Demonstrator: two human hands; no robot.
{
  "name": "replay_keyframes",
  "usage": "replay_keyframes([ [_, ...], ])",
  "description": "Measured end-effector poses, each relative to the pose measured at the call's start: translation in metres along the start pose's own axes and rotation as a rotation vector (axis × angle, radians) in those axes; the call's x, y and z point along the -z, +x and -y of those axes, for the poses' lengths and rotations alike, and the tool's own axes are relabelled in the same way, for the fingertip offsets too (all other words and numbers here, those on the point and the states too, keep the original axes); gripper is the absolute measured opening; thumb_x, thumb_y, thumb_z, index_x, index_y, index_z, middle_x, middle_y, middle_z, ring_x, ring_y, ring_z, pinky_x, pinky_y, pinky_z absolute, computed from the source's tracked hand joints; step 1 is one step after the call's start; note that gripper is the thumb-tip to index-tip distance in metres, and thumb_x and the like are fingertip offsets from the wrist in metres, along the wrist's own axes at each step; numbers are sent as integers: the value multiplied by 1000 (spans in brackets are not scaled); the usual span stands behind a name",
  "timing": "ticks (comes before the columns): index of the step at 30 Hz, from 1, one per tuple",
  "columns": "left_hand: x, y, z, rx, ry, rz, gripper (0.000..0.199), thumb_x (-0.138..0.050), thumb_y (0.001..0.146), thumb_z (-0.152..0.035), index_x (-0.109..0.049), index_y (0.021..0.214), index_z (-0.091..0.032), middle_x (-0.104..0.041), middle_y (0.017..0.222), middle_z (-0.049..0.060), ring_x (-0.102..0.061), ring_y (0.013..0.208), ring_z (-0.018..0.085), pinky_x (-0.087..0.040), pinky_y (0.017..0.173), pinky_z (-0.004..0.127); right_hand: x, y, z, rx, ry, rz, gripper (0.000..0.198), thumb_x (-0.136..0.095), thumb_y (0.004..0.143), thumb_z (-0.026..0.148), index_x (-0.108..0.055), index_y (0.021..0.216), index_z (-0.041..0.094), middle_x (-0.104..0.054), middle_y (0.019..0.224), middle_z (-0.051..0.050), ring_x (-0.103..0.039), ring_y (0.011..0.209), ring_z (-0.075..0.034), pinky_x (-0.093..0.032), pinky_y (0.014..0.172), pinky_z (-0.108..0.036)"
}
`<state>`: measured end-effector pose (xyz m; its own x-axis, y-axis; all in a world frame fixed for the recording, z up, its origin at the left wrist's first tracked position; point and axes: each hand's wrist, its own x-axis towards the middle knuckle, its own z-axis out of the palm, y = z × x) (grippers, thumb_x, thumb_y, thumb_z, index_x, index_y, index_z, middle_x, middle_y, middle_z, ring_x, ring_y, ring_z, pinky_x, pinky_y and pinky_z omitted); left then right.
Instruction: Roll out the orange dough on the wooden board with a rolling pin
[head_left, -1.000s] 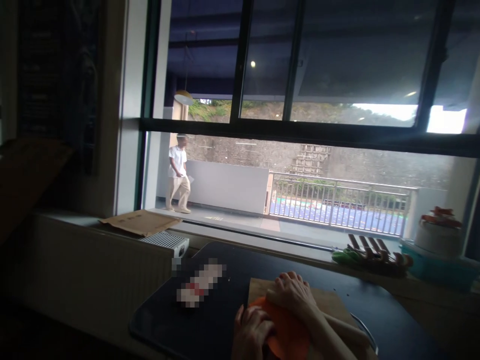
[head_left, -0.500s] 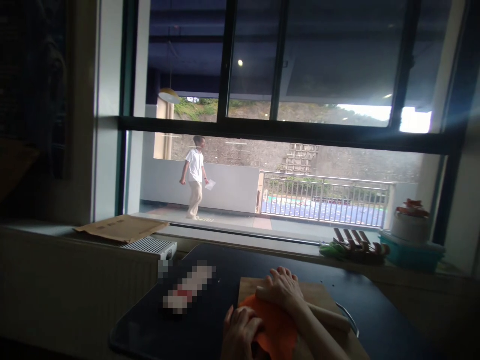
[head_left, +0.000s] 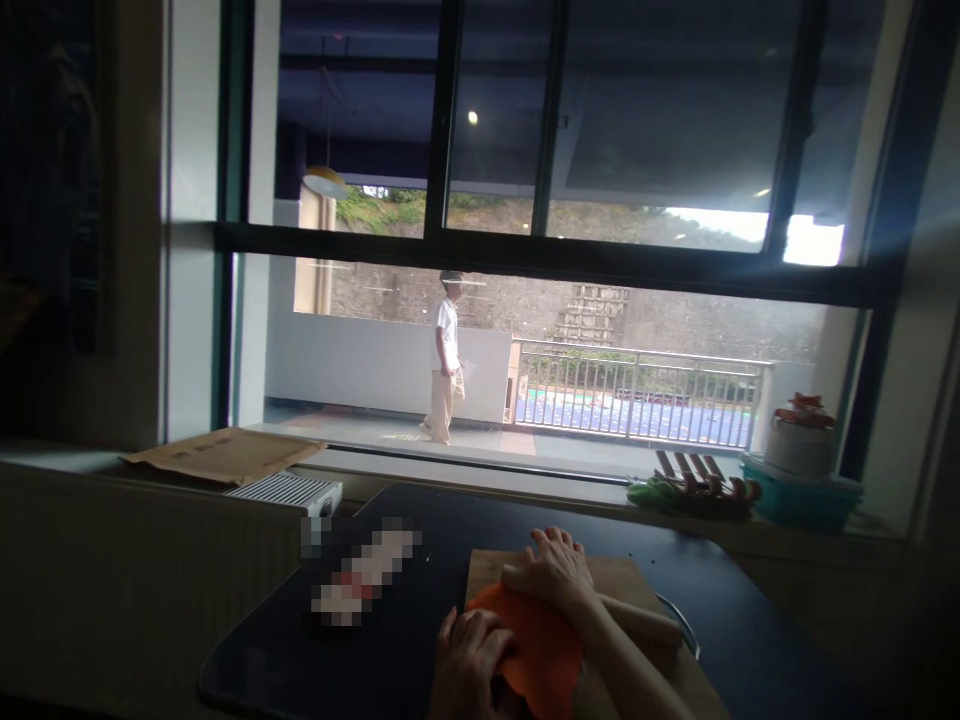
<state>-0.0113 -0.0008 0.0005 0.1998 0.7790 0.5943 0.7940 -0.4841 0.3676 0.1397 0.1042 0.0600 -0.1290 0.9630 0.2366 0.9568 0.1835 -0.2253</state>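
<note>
A flat, soft orange sheet point(head_left: 541, 650), its material unclear, lies on the wooden board point(head_left: 487, 566) and hangs toward my side. At its left edge my left hand point(head_left: 471, 655) is curled, the fingers closed on the sheet and the thumb partly hidden. My right hand point(head_left: 556, 568) lies palm down over the far edge of the sheet, fingers stretched forward. A pale wooden rolling pin point(head_left: 643, 622) lies on the board and passes beneath my right wrist. Whether my right palm rests on the pin or on the sheet is hidden.
The board is on a dark table point(head_left: 300, 660). A blurred-out item point(head_left: 367, 575) lies at left. On the window sill are a brown envelope point(head_left: 225, 455), brown slatted objects point(head_left: 705, 485) and a teal box point(head_left: 802, 495). Outside the window, a person point(head_left: 445, 350) walks past a railing.
The person outside has walked to the right. The whole view has shifted slightly. My hands, the orange sheet and the rolling pin keep nearly the same places on the board.
</note>
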Motion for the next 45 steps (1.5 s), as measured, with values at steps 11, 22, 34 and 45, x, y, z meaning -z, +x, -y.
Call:
replay_keyframes([
  [11, 12, 1, -19, 94, -55, 0, 34, -52, 66, -9, -68, 92, -24, -69, 101, 6, -62, 104, 26, -31, 106, 56, 4, -10, 7, -67, 25, -4, 37, -38, 91, 36, -64, 114, 21, -59, 122, -12, -46, 120, -29, -31, 100, -45],
  [22, 13, 3, -22, 100, -47, 10, 34, -51, 69, -9, -69, 95, -23, -69, 105, 7, -61, 108, 27, -28, 108, 58, -5, -39, 13, 23, -6, -86, 40, -28, 97, 39, -65, 108, 26, -60, 122, -9, -45, 121, -27, -27, 103, -44],
  [34, 11, 0, -15, 68, -42, 3, 32, -55, 69, -11, -69, 95, -25, -70, 105, 6, -63, 105, 27, -30, 106, 59, 0, -1, 4, -42, -15, -10, 42, -32, 96, 44, -66, 108, 22, -60, 121, -12, -47, 118, -30, -33, 98, -47],
  [45, 8, 1, -11, 49, -38, -16, 34, -53, 68, -11, -69, 95, -25, -70, 103, 5, -64, 104, 27, -31, 106, 60, 5, -7, 6, 0, -32, 11, 44, -30, 97, 47, -66, 108, 24, -59, 123, -11, -43, 122, -30, -30, 100, -48],
])
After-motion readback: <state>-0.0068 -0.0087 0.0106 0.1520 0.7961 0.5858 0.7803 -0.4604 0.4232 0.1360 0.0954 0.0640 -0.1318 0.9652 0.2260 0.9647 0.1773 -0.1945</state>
